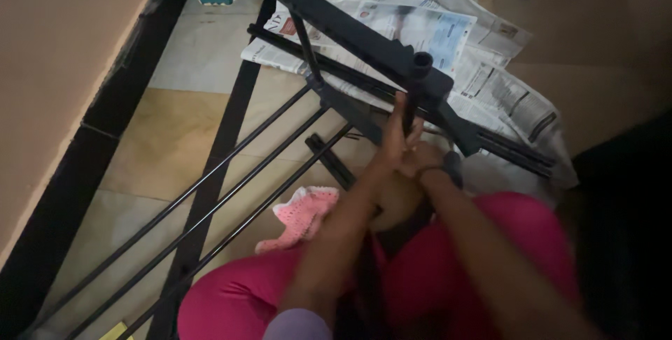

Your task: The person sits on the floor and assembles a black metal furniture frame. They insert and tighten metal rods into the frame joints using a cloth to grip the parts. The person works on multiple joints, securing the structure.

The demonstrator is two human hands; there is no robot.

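Gripping a black rod, both hands together, under the rack's side bracket

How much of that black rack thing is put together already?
Partly. Three thin black rods already run into the black plastic side bar, so one shelf looks joined. Now the left hand grips an upright rod under the bar's socket, with the right hand beside it. A loose black piece lies on the tiled floor, so more seems left.
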